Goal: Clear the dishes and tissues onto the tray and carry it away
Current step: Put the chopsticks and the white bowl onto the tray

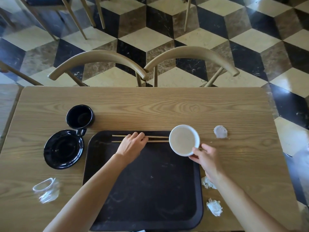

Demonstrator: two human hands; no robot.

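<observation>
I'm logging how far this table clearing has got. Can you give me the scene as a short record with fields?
tray: dark, on table, mostly bare
on tray: chopsticks along far edge
left hand: resting on chopsticks
right hand: gripping white bowl at tray's far right corner
left of tray: black mug, black plate, clear plastic
right of tray: crumpled tissues

wooden table (150,106), tray (142,190), cup (80,117), saucer (63,149), tissues (214,207)
</observation>
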